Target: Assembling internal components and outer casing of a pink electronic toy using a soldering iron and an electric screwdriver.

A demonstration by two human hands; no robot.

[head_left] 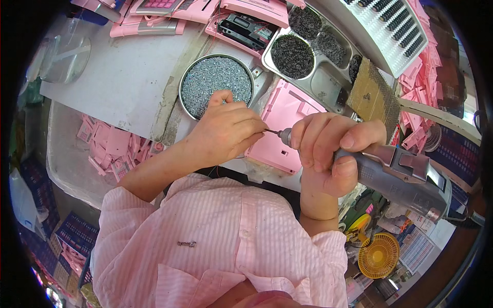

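My right hand is wrapped round a grey electric screwdriver, held level with its thin bit pointing left. The bit's tip meets the fingertips of my left hand, whose fingers are curled together. Whether a screw sits between them is too small to make out. Just beyond my left hand is a round metal dish filled with small silvery screws. Under the bit lies a flat pink plastic panel, partly covered by my right hand.
A metal tray with round wells of small dark parts stands behind the panel. Beside it are a brown cardboard piece and a white rack of black parts. Pink casings sit at the back; a clear bin of pink parts stands left.
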